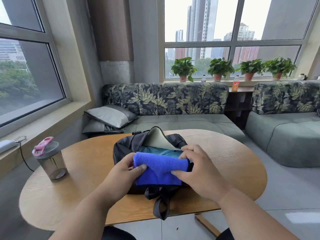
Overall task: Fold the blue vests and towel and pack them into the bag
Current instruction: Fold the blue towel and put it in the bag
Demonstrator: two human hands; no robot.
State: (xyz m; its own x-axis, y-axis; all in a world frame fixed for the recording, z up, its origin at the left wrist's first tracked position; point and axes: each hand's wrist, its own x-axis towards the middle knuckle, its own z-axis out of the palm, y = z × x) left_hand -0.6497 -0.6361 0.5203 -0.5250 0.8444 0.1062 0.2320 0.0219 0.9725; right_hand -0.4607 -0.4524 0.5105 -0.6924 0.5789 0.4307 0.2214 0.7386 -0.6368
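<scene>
Blue towel (160,168), folded, is pinched at its 9 o'clock end by the left hand (125,170) and at 3 o'clock by the right hand (195,168), both grips grasping it over the bag (124,148) mouth on the desk (83,170), probably for tucking atop the teal vest (160,150) inside.

The towel (160,168) pinched between both hands is fluffy, matt blue fleece-type cloth. Under it the bag (126,149) is dark woven fabric, a bit of a sheen, with a pale smooth lining showing just beyond the fingers, and teal cloth (160,150) inside. The table (86,179) below is light wood with visible grain, satin finish. Left of the left hand, the bottle (50,160) is smoky see-through plastic with a pink plastic lid.
</scene>
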